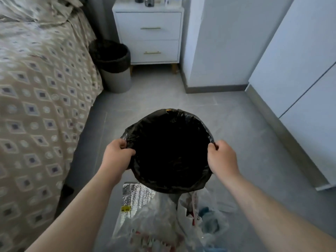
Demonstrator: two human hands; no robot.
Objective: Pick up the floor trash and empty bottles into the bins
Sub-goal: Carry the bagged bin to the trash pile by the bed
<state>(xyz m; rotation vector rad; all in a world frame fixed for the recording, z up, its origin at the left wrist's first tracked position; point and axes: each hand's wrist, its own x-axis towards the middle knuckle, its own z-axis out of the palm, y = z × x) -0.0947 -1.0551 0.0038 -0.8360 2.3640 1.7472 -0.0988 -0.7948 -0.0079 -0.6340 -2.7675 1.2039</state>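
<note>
A round bin lined with a black plastic bag (169, 113) is in the middle of the view, its dark inside looking empty. My left hand (117, 154) grips the bag's rim on the left side and my right hand (222, 157) grips it on the right. Below the bin on the grey floor lies a heap of trash: a silver foil bag (135, 196) with a yellow label, clear plastic bags (154, 220) and blue scraps (209, 224). A second bin (113, 67) with a black liner stands farther off between the bed and the nightstand.
A bed with a patterned beige cover (36, 99) fills the left side. A white two-drawer nightstand (149, 33) stands at the back. White cabinet doors (300, 79) and a wall corner run along the right. Grey tiled floor (227, 110) lies between them.
</note>
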